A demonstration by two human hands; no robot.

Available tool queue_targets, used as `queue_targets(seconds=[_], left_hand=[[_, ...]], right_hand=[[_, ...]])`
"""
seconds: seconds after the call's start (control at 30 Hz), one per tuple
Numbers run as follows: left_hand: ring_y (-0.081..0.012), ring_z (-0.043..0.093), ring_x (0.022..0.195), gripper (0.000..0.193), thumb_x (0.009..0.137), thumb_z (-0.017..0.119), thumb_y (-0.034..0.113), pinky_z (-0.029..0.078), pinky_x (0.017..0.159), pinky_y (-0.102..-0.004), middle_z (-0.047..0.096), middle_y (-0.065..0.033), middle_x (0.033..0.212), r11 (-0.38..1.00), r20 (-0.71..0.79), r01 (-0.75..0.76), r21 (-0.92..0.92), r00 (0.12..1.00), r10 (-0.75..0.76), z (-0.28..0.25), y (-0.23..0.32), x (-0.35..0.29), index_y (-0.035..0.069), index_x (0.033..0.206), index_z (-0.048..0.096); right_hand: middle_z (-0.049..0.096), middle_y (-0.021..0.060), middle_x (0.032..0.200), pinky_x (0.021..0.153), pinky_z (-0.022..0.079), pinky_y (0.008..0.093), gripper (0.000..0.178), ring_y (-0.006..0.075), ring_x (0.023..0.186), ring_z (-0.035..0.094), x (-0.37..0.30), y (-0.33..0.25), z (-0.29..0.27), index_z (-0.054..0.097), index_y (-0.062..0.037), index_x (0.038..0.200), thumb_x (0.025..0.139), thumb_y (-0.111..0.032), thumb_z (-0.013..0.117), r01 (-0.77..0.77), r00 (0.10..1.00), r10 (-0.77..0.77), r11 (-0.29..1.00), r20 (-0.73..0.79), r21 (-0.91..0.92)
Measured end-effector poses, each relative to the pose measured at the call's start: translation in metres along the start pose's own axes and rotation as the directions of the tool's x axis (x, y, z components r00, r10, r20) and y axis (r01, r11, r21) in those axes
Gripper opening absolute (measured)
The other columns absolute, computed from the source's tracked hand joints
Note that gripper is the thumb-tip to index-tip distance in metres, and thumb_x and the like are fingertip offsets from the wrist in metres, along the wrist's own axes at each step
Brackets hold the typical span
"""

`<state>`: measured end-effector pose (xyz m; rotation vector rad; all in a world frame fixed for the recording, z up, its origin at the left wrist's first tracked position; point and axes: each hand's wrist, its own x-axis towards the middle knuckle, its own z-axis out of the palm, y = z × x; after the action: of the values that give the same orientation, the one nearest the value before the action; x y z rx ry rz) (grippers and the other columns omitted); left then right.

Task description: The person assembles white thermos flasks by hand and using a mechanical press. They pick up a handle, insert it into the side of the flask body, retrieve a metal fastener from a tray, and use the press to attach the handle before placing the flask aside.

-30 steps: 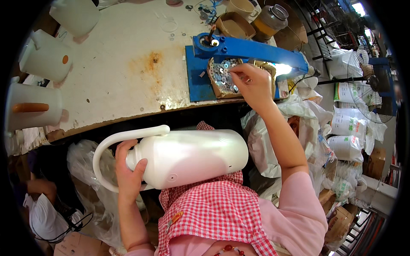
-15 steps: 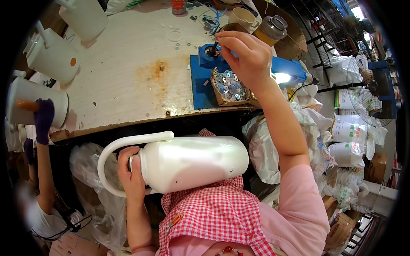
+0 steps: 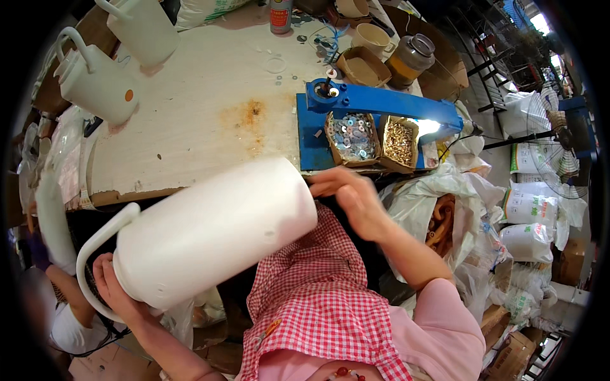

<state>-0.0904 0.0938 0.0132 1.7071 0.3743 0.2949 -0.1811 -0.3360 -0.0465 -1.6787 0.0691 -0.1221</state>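
A large white plastic jug (image 3: 216, 235) with a long curved handle lies on its side in the air, tilted, its base up toward the right. Its neck end is gripped by my left hand (image 3: 121, 289), inside the handle's loop; some of those fingers are hidden by the neck. My right hand (image 3: 359, 203), slightly blurred, has its fingers stretched out by the jug's base edge; I cannot tell if they touch it. Beyond it, a blue metal bench fixture (image 3: 387, 103) holds an upright pin with a washer on top.
On the bench (image 3: 190, 108) are a box of washers (image 3: 352, 136), a box of small brass-coloured parts (image 3: 399, 141), a cup (image 3: 372, 38), a jar (image 3: 412, 60) and a spray can (image 3: 280, 16). More white jugs (image 3: 98, 82) stand far left. A co-worker's arm (image 3: 70, 292) shows at left.
My right hand has come down from the fixture's pin to the jug's base. The jug has swung, its base rising and its handle end moving left and down with my left hand.
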Motion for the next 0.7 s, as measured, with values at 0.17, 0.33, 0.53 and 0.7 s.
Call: queue_targets(seconds=[0.17,0.33,0.53,0.7], left_hand=[[-0.0120,0.060,0.084,0.019,0.101,0.053,0.023,0.050,0.077,-0.0288,0.059,-0.0011,0.091,0.985,0.120,0.166,-0.053,0.980,-0.159,0.021,0.005,0.039,0.005,0.102,0.061],[-0.0113,0.058,0.099,0.025,0.104,0.047,0.025,0.047,0.088,-0.0285,0.059,-0.0020,0.103,0.996,0.357,-0.065,-0.058,0.930,0.082,0.088,0.040,0.057,0.005,0.111,0.060],[-0.0118,0.054,0.099,0.030,0.106,0.042,0.032,0.043,0.089,-0.0266,0.057,-0.0027,0.106,0.951,0.580,-0.306,0.050,0.784,0.222,0.195,0.056,0.059,0.008,0.116,0.056],[-0.0103,0.051,0.093,0.028,0.107,0.039,0.032,0.043,0.085,-0.0269,0.055,-0.0014,0.099,0.953,0.704,-0.301,0.032,0.684,0.192,0.271,0.055,0.039,0.009,0.113,0.054]], right_hand=[[0.070,0.0093,0.109,0.093,0.051,0.0324,0.044,0.0144,0.101,0.062,0.051,-0.040,0.057,0.057,0.0078,0.126,0.095,-0.021,0.069,-0.006,0.998,-0.010,0.965,0.058,0.261],[0.071,0.0075,0.109,0.087,0.053,0.0294,0.036,0.0123,0.096,0.064,0.090,-0.037,0.010,0.062,0.0051,0.122,0.097,-0.020,0.068,0.111,0.993,-0.084,0.897,-0.080,0.428],[0.070,0.0089,0.109,0.087,0.052,0.0303,0.039,0.0144,0.095,0.065,0.076,-0.029,-0.067,0.063,0.0041,0.122,0.097,-0.026,0.066,0.175,0.933,-0.059,0.937,-0.356,0.303],[0.070,0.0093,0.111,0.088,0.050,0.0290,0.042,0.0147,0.097,0.065,0.063,-0.027,-0.127,0.062,0.0052,0.122,0.098,-0.029,0.067,0.181,0.869,-0.054,0.960,-0.492,0.214]])
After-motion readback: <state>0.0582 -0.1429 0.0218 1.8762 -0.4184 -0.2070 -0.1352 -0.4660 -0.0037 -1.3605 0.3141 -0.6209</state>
